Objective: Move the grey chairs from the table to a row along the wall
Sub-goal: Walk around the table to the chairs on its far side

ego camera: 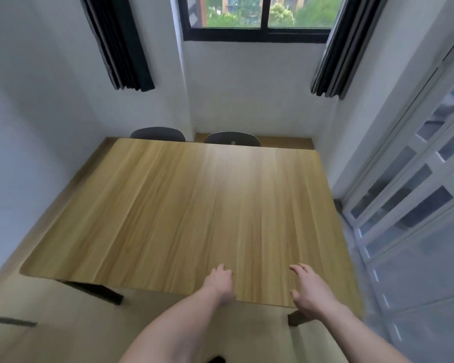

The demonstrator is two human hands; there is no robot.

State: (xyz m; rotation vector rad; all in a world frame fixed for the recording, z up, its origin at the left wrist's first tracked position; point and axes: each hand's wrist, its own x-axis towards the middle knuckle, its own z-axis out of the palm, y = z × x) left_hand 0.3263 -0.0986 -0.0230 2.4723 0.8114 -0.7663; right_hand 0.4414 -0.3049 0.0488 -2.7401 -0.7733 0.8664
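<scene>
Two grey chairs stand at the far side of the wooden table (168,205), only their backrest tops showing: the left chair (157,134) and the right chair (232,138). Their seats and legs are hidden behind the tabletop. My left hand (219,282) hovers over the table's near edge, fingers loosely apart, holding nothing. My right hand (308,290) is beside it over the near right part of the table, open and empty too. Both hands are far from the chairs.
A white wall with a black-framed window (257,30) and dark curtains (121,48) lies behind the chairs. White glazed folding doors (414,205) run along the right. A white wall closes the left side, with a strip of wood floor (71,179) beside the table.
</scene>
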